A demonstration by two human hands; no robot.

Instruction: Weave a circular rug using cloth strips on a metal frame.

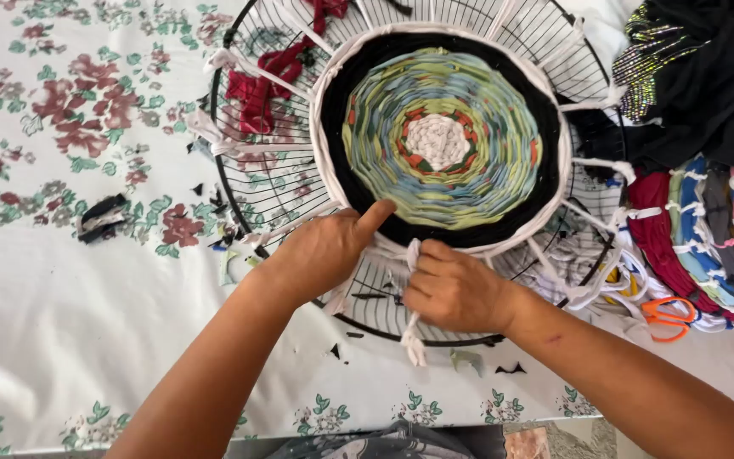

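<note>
The left hand point(324, 251) steadies the woven round point(442, 136) with splayed fingers while the right hand point(452, 289) pinches a white strip point(412, 323) taut at the wire frame's point(239, 183) near edge.

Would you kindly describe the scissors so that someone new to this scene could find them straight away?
Start at the round black wire frame holding the woven fabric disc on the flowered tablecloth. Go to its lower right, just past the right hand, where folded fabric strips lie in a row. The scissors rest at the near end of those strips, and their bright orange handles are the only hard, looped shape there.
</note>
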